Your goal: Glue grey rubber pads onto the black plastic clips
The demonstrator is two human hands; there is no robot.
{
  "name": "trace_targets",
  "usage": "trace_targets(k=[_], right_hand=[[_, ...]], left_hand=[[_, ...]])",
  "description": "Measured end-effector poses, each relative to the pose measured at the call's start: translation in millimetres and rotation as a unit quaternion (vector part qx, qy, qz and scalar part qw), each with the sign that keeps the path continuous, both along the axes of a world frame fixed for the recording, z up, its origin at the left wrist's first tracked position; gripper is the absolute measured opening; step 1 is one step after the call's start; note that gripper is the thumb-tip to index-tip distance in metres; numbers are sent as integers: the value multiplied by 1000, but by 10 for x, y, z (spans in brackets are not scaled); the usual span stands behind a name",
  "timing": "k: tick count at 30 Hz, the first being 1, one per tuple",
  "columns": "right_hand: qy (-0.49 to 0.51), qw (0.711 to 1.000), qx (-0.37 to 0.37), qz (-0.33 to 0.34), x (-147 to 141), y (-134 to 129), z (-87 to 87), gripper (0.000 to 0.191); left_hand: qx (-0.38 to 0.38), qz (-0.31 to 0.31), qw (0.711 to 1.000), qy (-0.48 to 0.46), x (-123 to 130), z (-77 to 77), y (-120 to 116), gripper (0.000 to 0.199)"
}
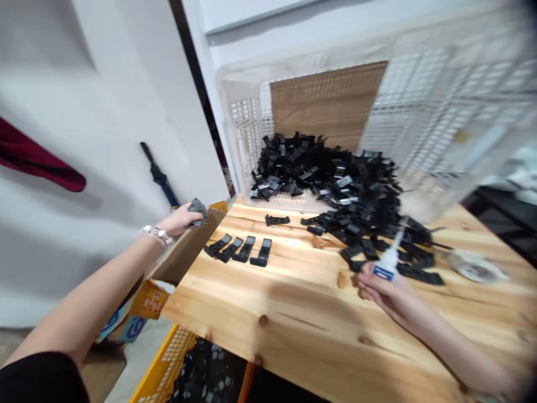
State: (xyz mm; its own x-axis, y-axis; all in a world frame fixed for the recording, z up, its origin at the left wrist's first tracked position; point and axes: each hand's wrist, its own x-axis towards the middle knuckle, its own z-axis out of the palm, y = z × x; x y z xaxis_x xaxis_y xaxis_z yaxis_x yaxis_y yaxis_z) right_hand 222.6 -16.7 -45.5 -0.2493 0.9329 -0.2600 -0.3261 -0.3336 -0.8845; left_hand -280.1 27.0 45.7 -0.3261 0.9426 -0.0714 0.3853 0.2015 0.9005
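1. Yellow crate [161,358] with dark parts in it sits below the near edge of the tabletop [235,288], by the near-left corner.

2. Right hand [386,288] is right of the tabletop's middle, fingers closed around a white bottle [390,258], blue label toward camera, nozzle up and leaning slightly right. Grip looks firm; a light hold on the body seems best, since squeezing could push contents out. Nozzle should point up and clear of the parts behind; whether it touches them, can't tell.

3. Row of four black clips [243,249] lies by the tabletop's left edge, side by side, just apart, about lengthwise to each other. Good spacing, I'd say: each can be picked up without knocking its neighbour.

4. Cardboard box [180,246] is just outside the left edge, lower than the tabletop.

5. Left hand [181,218] is out past the left edge, over the box, fingers closed on a grey-black piece [197,210]; one or several, too blurred to tell. A hold low over the box would probably help against a bad drop.

6. Single black clip [277,220] lies apart, toward the far edge.

7. Black clip heap [364,201] spills from the white crate [247,131] at the far edge onto the tabletop. Sleeve and wrist best held off it; loose clips could slide.

8. Pale round item [476,267], blurred, lies toward the right edge.
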Motion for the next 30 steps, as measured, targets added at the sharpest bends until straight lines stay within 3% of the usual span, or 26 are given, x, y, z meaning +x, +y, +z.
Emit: trace_targets(k=[3,6,10,13,16,19,23,28,30], right_hand=[[23,999,26,17,3,-36,8,30],[19,999,45,12,13,-51,-6,29],[-26,996,75,-47,95,-23,1,28],[-13,998,60,-10,191,32,28,26],[8,996,41,78,237,110,35,27],[41,999,21,2,223,207,9,27],[54,996,17,-71,231,312,-32,31],[61,992,13,-114,292,308,-18,27],[55,992,13,-114,294,275,11,28]], left_hand=[[12,-100,995,0,628,186,111,41],[13,-232,972,41,1431,227,88,42],[-43,-428,899,82,2422,24,-80,35],[-25,-528,843,98,2879,-220,-172,31],[27,-564,813,145,3075,-412,-206,27],[44,-553,810,189,3108,-510,-215,29],[76,-534,814,216,3091,-532,-183,33],[124,-477,826,272,3079,-542,-71,32],[136,-464,819,308,3066,-558,-53,36]])
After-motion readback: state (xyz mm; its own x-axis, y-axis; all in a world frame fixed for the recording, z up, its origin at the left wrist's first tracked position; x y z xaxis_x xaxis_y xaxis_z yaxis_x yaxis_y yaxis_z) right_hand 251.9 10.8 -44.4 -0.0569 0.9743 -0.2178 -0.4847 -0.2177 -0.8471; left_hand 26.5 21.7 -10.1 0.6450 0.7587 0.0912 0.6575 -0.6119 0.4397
